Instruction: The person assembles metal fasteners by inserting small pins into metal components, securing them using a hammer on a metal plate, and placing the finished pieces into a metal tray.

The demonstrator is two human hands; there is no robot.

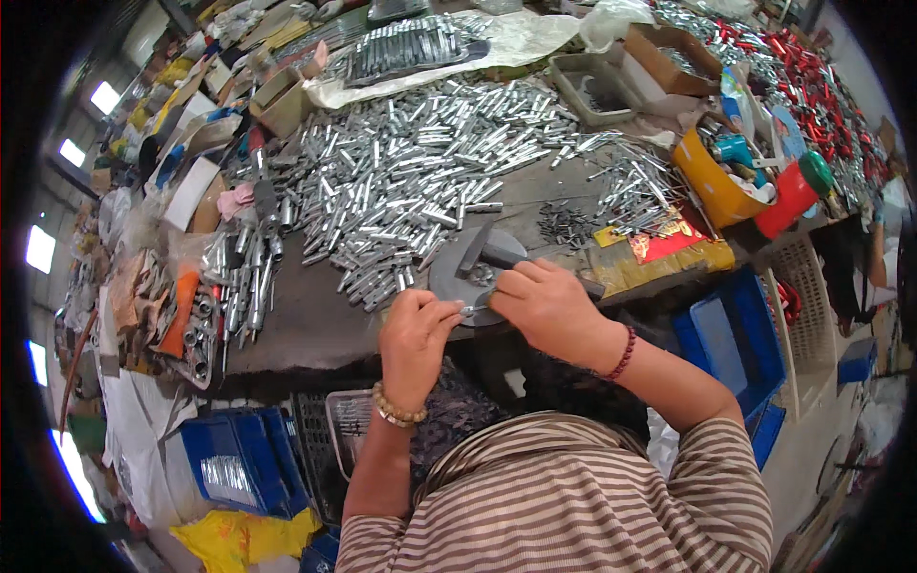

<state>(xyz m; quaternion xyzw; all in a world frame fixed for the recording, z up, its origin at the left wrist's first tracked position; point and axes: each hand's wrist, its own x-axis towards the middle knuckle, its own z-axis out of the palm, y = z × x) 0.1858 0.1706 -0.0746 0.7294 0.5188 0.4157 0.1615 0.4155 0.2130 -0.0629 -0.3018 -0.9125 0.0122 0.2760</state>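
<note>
My left hand (416, 336) is closed in a pinch on a small silver metal tube (469, 310) over the near edge of a round grey metal disc (449, 260). From the other side, my right hand (551, 307) is closed too, its fingertips at the tube's right end; whether they hold a second small part is hidden. A hammer (475, 250) rests on the disc, its dark handle passing behind my right hand. Small metal bits (480, 275) lie beside the hammer head. Beyond the disc spreads a large heap of silver metal tubes (411, 172).
Thin dark pins (567, 225) and long thin rods (638, 187) lie right of the disc. A yellow tub (712, 177) and a red bottle with a green cap (791, 196) stand farther right. Tools and sockets (246, 277) crowd the left. Blue crates (731, 334) flank me below the bench.
</note>
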